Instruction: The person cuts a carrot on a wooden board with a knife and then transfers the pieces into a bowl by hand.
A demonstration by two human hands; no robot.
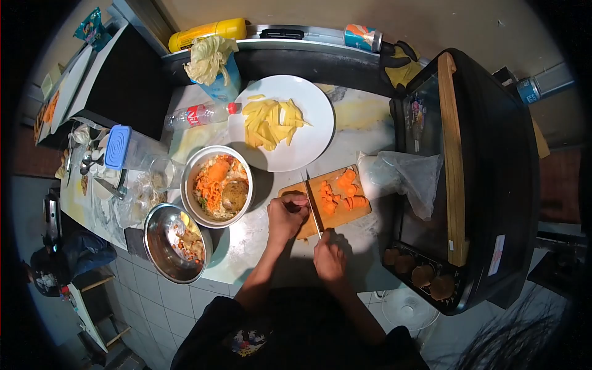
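My right hand (330, 256) grips a knife (314, 203), its blade pointing away from me across the wooden cutting board (359, 215). Just left of the blade, my left hand (287, 217) has its fingers curled together over the board; what they hold, if anything, is hidden. Cut orange carrot pieces (330, 202) lie to the right of the blade, some in rounds. Beyond the board, a white plate (320, 132) bears yellow strips (271, 123). On the left, a white pot (187, 179) holds shredded carrot and a brown lump.
A steel bowl (151, 246) with scraps sits at the table's left front edge. Behind are a plastic bottle (200, 115), a lidded container (118, 148) and a blue container (225, 86) with leaves. A plastic bag (410, 176) and a black oven (487, 179) stand right of the board.
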